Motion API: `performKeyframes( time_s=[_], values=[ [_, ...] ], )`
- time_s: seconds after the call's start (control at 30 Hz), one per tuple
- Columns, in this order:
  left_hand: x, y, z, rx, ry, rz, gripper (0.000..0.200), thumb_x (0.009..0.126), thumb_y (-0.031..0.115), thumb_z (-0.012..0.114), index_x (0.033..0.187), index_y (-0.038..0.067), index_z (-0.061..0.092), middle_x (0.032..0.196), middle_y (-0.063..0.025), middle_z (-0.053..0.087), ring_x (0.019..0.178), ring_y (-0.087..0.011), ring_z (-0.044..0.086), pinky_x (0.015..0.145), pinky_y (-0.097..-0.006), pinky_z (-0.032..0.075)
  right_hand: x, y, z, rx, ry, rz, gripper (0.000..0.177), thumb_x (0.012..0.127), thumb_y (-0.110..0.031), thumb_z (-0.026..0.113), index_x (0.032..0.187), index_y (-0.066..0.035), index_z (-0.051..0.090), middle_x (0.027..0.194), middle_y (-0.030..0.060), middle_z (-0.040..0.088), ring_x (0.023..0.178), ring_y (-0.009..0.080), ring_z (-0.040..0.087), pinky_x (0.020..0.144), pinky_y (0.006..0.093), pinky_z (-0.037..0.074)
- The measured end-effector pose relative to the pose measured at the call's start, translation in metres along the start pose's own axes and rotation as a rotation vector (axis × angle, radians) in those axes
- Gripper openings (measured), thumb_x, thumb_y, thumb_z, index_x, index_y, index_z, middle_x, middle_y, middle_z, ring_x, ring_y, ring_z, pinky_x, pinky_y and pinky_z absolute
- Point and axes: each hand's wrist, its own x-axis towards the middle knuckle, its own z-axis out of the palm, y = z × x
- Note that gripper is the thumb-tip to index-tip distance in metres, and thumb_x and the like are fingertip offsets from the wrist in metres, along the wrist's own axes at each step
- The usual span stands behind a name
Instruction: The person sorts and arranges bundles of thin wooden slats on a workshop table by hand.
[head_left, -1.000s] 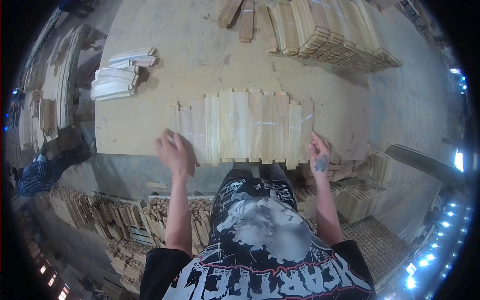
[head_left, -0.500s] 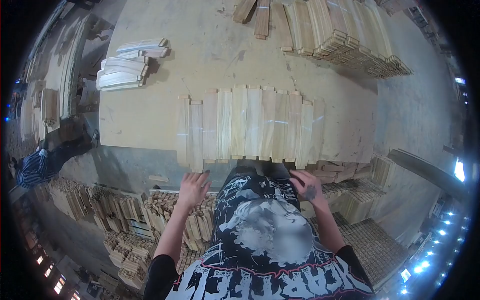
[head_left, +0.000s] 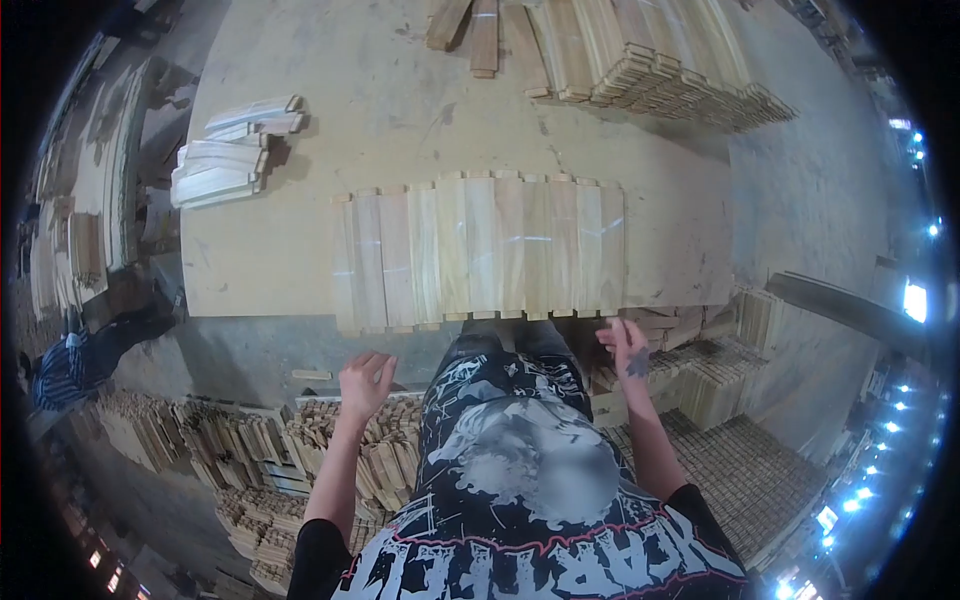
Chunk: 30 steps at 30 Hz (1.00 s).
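A side-by-side row of pale wooden planks [head_left: 480, 245] lies along the table's near edge, their ends slightly staggered. My left hand [head_left: 367, 383] hovers below the row's left end, thumb apart from loosely bent fingers, holding nothing. Close to the front ends of the right-hand planks is my right hand [head_left: 626, 347], its fingers loosely spread and nothing in its grip.
On the wide table [head_left: 270, 265], a small pile of whitish slats [head_left: 222, 170] sits at left and a large plank stack [head_left: 650, 65] at the far right. Wood stacks [head_left: 350, 440] flank my legs. At far left is a person in a striped top [head_left: 68, 372].
The planks' near ends now line up more evenly, with the right-hand planks pushed away from me. My right hand has moved slightly forward; my left has drawn back from the row.
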Motion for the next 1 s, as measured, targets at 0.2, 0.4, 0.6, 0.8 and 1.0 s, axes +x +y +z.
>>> performKeyframes(
  time_s=[0.2,0.4,0.6,0.8,1.0],
  values=[
    [0.034,0.062,0.012,-0.143,0.139,0.139,0.015,0.09,0.01,0.07,0.077,0.003,0.068,0.071,-0.0135,0.064,0.064,-0.0339,0.062,0.058,-0.0418,0.048,0.01,-0.025,0.001,0.235,-0.034,0.196,0.038,0.103,-0.041,0.06,0.11,-0.004,0.064,0.089,0.0095,0.073,0.079,0.0153,0.069,0.071,0.0269,0.054],
    [0.085,0.13,0.053,-0.569,0.152,0.067,0.014,0.092,0.011,0.07,0.084,0.001,0.073,0.075,-0.0143,0.067,0.065,-0.0283,0.066,0.06,-0.0358,0.05,-0.014,-0.03,-0.003,0.373,-0.057,-0.094,0.026,0.105,-0.031,0.059,0.103,-0.005,0.063,0.076,0.0012,0.064,0.072,0.0099,0.061,0.066,0.0252,0.048],
    [0.117,0.193,0.067,-1.022,0.072,-0.12,0.037,0.099,0.012,0.063,0.135,0.003,0.058,0.093,-0.0053,0.067,0.079,-0.0124,0.062,0.068,-0.0295,0.051,-0.058,-0.088,0.071,0.222,-0.328,-0.271,0.018,0.101,-0.013,0.061,0.111,0.001,0.067,0.085,0.0041,0.069,0.079,0.0096,0.065,0.073,0.0235,0.051],
    [0.117,0.08,0.004,-0.493,0.453,-0.207,0.036,0.101,0.007,0.056,0.138,0.004,0.058,0.098,-0.0036,0.064,0.083,-0.0129,0.059,0.076,-0.0276,0.051,-0.05,-0.052,0.076,0.278,-0.479,0.081,0.031,0.102,-0.023,0.064,0.125,-0.003,0.063,0.099,0.0083,0.073,0.083,0.0117,0.068,0.074,0.0249,0.053],
    [0.094,-0.049,-0.061,-0.353,0.539,-0.447,0.034,0.101,0.005,0.054,0.133,0.003,0.062,0.105,-0.0091,0.067,0.087,-0.0153,0.061,0.078,-0.028,0.049,-0.028,-0.036,0.072,0.612,-0.314,0.405,0.029,0.1,-0.035,0.066,0.116,-0.011,0.063,0.1,0.006,0.074,0.082,0.0112,0.067,0.073,0.0257,0.052]
  ],
)
